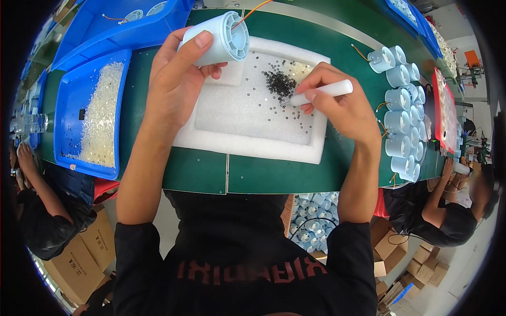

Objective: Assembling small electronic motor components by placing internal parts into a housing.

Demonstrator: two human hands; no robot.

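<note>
My left hand (176, 76) is closed round a light blue plastic cylindrical housing (219, 42), raised over the tray's far left corner. The housing lies on its side, its ribbed end facing right, and an orange-yellow wire (253, 12) runs from it. In my right hand (340, 110) is a white pen-shaped tool (333, 90), gripped between thumb and fingers. The tool's thin tip points left and down at a heap of small black rings (279, 84) in the white foam tray (253, 151). Beside that heap lie small pale pieces (298, 68), partly hidden by my right hand.
A blue tray (59, 124) of translucent small parts lies at left, with a larger blue bin (95, 45) behind it. Several light blue housings (398, 124) stand at right, near a red tray (440, 100). People work on both sides. More housings (313, 221) fill a box below the table.
</note>
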